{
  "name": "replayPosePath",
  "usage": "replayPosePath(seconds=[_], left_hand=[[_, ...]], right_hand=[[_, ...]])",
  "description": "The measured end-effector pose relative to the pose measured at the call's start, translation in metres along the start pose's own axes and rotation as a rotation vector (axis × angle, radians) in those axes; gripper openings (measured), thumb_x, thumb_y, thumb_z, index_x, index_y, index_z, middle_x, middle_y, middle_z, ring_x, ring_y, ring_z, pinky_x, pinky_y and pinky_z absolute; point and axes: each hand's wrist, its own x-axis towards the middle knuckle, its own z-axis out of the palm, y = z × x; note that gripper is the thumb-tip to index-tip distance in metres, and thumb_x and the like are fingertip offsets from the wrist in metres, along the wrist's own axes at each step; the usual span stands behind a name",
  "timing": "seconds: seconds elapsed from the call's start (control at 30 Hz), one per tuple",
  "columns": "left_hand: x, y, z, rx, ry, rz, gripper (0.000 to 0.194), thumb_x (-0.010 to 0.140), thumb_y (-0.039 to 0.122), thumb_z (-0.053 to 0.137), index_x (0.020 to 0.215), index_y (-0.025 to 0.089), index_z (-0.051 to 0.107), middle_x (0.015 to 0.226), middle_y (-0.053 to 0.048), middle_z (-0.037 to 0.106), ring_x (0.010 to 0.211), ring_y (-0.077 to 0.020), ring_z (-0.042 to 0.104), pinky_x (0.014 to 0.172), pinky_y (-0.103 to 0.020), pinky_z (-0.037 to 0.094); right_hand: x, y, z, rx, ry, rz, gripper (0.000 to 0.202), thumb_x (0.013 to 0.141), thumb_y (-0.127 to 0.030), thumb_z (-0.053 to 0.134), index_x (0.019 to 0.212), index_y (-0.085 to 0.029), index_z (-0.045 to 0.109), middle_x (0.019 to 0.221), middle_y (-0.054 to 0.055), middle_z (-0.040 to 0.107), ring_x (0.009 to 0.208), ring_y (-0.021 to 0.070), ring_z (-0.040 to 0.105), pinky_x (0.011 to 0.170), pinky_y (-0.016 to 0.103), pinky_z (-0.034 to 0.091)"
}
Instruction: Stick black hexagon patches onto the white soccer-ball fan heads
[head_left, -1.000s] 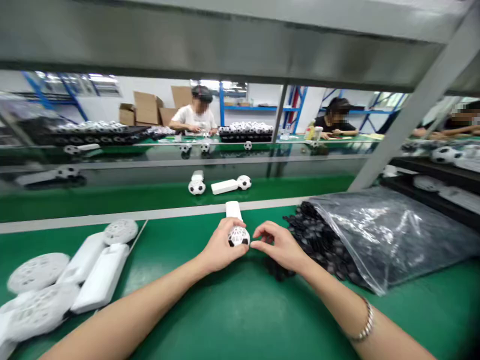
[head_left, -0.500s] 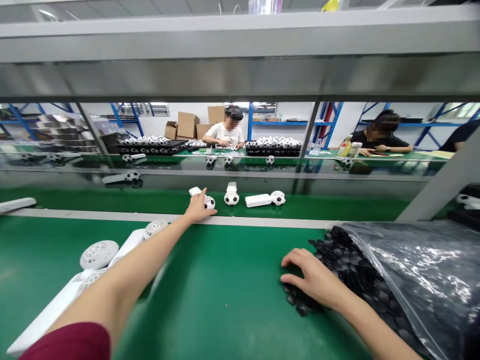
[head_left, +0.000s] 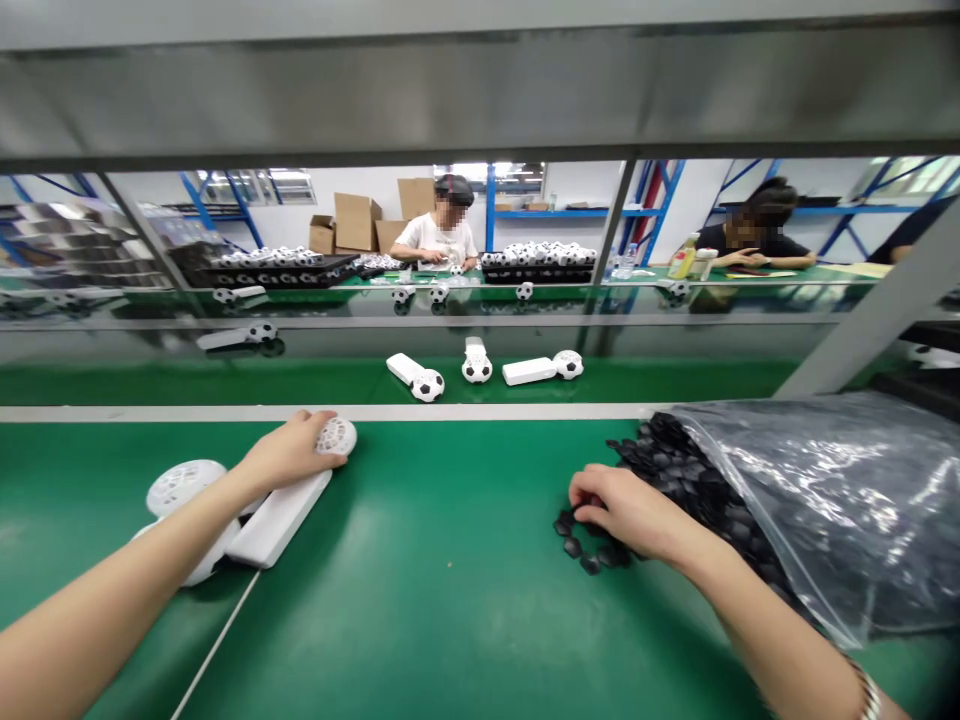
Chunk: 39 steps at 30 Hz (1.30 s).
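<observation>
1. The left hand (head_left: 289, 452) lay on the green bench (head_left: 450, 620) close to its far edge, fingers curled over the round perforated head of a white handheld fan (head_left: 300, 490); it clasped that head from above, and the fan's flat handle ran back towards the person beneath the wrist.
2. The fan was smooth white plastic: a ball-shaped grille dotted with small holes, joined to a long rectangular handle with rounded corners.
3. More white fans (head_left: 184, 495) of the same shape lay just beside it, towards the left edge of the bench, one overlapping another.
4. The right hand (head_left: 626, 510) rested palm down on a heap of small black pieces (head_left: 660, 470), fingers bent into the pile; whether it had pinched one could not be told.
5. The pieces were dark, flat and angular, a few lying loose on the green surface in front of the fingers.
6. The heap spilled from the mouth of a clear plastic bag (head_left: 825, 490), crinkled and glossy, which covered the right side of the bench.
7. Beyond the pale strip at the far edge, on a lower green belt (head_left: 187, 380), lay three finished fans (head_left: 480, 368) with black-and-white football heads.
8. Farther off, other people sat at another table.
</observation>
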Motion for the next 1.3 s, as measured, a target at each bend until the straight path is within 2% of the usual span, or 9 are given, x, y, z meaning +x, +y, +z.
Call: replayPosePath(seconds=[0.2, 0.3, 0.4, 0.5, 0.6, 0.7, 0.87, 1.07, 1.3], left_hand=[[-0.016, 0.109, 0.009, -0.302, -0.024, 0.494, 0.063, 0.065, 0.038, 0.059, 0.124, 0.028, 0.042, 0.123, -0.004, 0.046, 0.108, -0.0254, 0.049, 0.085, -0.031, 0.042], [-0.021, 0.162, 0.017, -0.419, -0.065, 0.639, 0.064, 0.063, 0.037, 0.062, 0.123, 0.026, 0.044, 0.122, -0.005, 0.048, 0.108, -0.0254, 0.049, 0.088, -0.031, 0.041], [-0.021, 0.192, 0.03, -0.53, -0.099, 0.701, 0.068, 0.063, 0.04, 0.063, 0.125, 0.023, 0.041, 0.124, -0.006, 0.047, 0.111, -0.0251, 0.046, 0.092, -0.032, 0.039], [-0.019, 0.2, 0.04, -0.538, -0.109, 0.708, 0.071, 0.065, 0.039, 0.062, 0.129, 0.025, 0.035, 0.13, -0.005, 0.043, 0.115, -0.0256, 0.044, 0.095, -0.034, 0.037], [-0.016, 0.196, 0.042, -0.504, -0.105, 0.711, 0.073, 0.066, 0.038, 0.06, 0.132, 0.026, 0.031, 0.132, -0.005, 0.04, 0.118, -0.0264, 0.042, 0.096, -0.036, 0.036], [-0.016, 0.194, 0.041, -0.504, -0.123, 0.716, 0.074, 0.066, 0.039, 0.06, 0.132, 0.025, 0.03, 0.133, -0.006, 0.04, 0.119, -0.0265, 0.041, 0.096, -0.037, 0.036], [-0.017, 0.196, 0.041, -0.495, -0.112, 0.712, 0.073, 0.067, 0.037, 0.059, 0.132, 0.026, 0.03, 0.133, -0.005, 0.04, 0.117, -0.0268, 0.043, 0.096, -0.037, 0.037], [-0.019, 0.198, 0.041, -0.481, -0.098, 0.708, 0.072, 0.067, 0.037, 0.059, 0.132, 0.025, 0.031, 0.131, -0.006, 0.041, 0.115, -0.0264, 0.044, 0.094, -0.036, 0.038], [-0.021, 0.198, 0.04, -0.485, -0.088, 0.704, 0.076, 0.065, 0.047, 0.062, 0.131, 0.024, 0.031, 0.13, -0.006, 0.042, 0.111, -0.0274, 0.048, 0.092, -0.036, 0.039]], right_hand=[[0.002, -0.01, 0.002, 0.093, 0.148, -0.049, 0.01, 0.081, -0.025, 0.048, 0.089, -0.025, 0.055, 0.065, -0.004, 0.056, 0.057, 0.0112, 0.05, 0.057, 0.021, 0.035], [0.004, -0.008, 0.006, 0.137, 0.217, -0.049, 0.01, 0.081, -0.024, 0.049, 0.091, -0.024, 0.053, 0.059, -0.006, 0.051, 0.052, 0.0099, 0.046, 0.055, 0.02, 0.034], [0.005, -0.003, 0.009, 0.158, 0.251, -0.026, 0.008, 0.08, -0.025, 0.052, 0.088, -0.023, 0.054, 0.055, -0.006, 0.05, 0.051, 0.0095, 0.046, 0.054, 0.02, 0.035], [0.007, 0.002, 0.01, 0.171, 0.198, 0.012, 0.006, 0.079, -0.025, 0.055, 0.077, -0.019, 0.058, 0.06, -0.003, 0.056, 0.055, 0.0099, 0.051, 0.055, 0.02, 0.037], [0.008, 0.005, 0.01, 0.218, 0.139, 0.022, 0.007, 0.075, -0.018, 0.059, 0.082, -0.017, 0.06, 0.067, -0.001, 0.061, 0.06, 0.0111, 0.056, 0.059, 0.022, 0.04], [0.008, 0.004, 0.01, 0.177, 0.216, -0.047, 0.01, 0.076, -0.015, 0.058, 0.085, -0.018, 0.061, 0.075, 0.001, 0.06, 0.067, 0.0117, 0.056, 0.065, 0.024, 0.042], [0.006, -0.007, 0.008, 0.111, 0.435, -0.128, 0.007, 0.082, -0.026, 0.054, 0.082, -0.02, 0.059, 0.08, 0.001, 0.054, 0.074, 0.0128, 0.052, 0.07, 0.026, 0.041], [0.002, -0.021, 0.01, 0.309, 0.345, -0.105, 0.006, 0.086, -0.025, 0.046, 0.086, -0.02, 0.049, 0.069, -0.003, 0.054, 0.058, 0.0099, 0.051, 0.057, 0.022, 0.04], [0.002, -0.032, 0.016, 0.224, 0.393, -0.259, 0.008, 0.082, -0.022, 0.052, 0.085, -0.019, 0.06, 0.079, 0.002, 0.058, 0.075, 0.0132, 0.054, 0.07, 0.025, 0.042]])
